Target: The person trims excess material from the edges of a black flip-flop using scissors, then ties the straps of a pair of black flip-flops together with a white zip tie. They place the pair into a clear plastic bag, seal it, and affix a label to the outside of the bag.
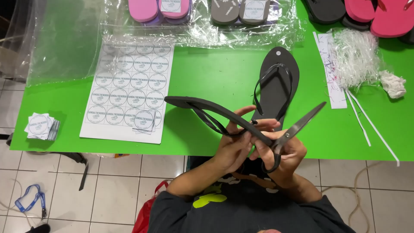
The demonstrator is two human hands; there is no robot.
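**One black flip-flop in hand, one on the table**

One black flip-flop [215, 111] is held edge-up over the near edge of the green table [207, 73]. The left hand [235, 149] curls its fingers around its strap end; the right hand [286, 153] has fingers through one pair of scissors [297, 127], blades parted. Just beyond lies one second black flip-flop [278, 82]. Left: one sticker sheet [129, 90], one small sticker stack [41, 126].

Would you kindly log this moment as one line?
left hand: holds black flip-flop | right hand: scissors, blades open | second flip-flop: on green table
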